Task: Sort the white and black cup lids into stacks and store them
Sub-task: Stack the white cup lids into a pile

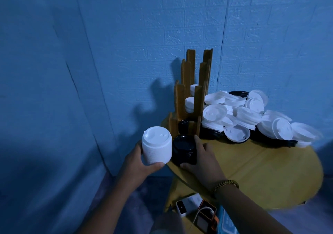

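Right hand [203,158]: my fingers and thumb curl round the black stack [183,148], which seems to stand on the table [261,170] edge. I hold it from the side so the lids stay in line.
Left hand [137,161]: it grips the white stack [156,147] just off the table edge, close beside the black one. My thumb lies under the lowest lid so none slips out.
Rack [189,89]: wooden dividers stand near the wall. White lids sit in the two back slots and black lids in the front one, so each colour has its own place.
Pile [243,115]: loose white and black lids lie mixed on the far side of the table, well apart from my hands.
Step, as I judge: both stacks are ready for storing, and much of the pile is not yet sorted.
Risk: a tall stack may tilt if I squeeze it unevenly.
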### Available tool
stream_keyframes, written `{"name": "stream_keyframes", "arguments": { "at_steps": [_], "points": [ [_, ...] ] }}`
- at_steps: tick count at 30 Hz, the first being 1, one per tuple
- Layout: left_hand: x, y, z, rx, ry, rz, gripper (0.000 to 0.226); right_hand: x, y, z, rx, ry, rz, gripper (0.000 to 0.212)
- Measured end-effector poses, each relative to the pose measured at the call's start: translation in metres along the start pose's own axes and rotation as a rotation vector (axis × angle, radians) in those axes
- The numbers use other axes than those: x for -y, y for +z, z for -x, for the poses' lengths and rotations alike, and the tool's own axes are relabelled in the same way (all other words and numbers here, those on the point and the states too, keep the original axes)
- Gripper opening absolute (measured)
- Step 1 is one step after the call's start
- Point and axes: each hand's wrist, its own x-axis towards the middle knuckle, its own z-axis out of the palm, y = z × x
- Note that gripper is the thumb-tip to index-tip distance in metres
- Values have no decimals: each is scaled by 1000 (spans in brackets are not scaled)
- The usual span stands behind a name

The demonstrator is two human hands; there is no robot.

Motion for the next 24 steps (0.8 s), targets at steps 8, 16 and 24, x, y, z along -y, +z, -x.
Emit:
{"name": "stream_keyframes", "arguments": {
  "at_steps": [8, 16, 24],
  "points": [
    [-7, -1, 17, 37, 23, -9, 84, 1, -5, 12, -46, -36, -49, 90],
    [-35, 35, 44, 179, 73, 2, 81, -9, -41, 65, 152, -234, -272, 96],
    [-87, 109, 38, 371, 146, -28, 90, -54, -80, 83, -18, -108, -295, 88]
  ]
}}
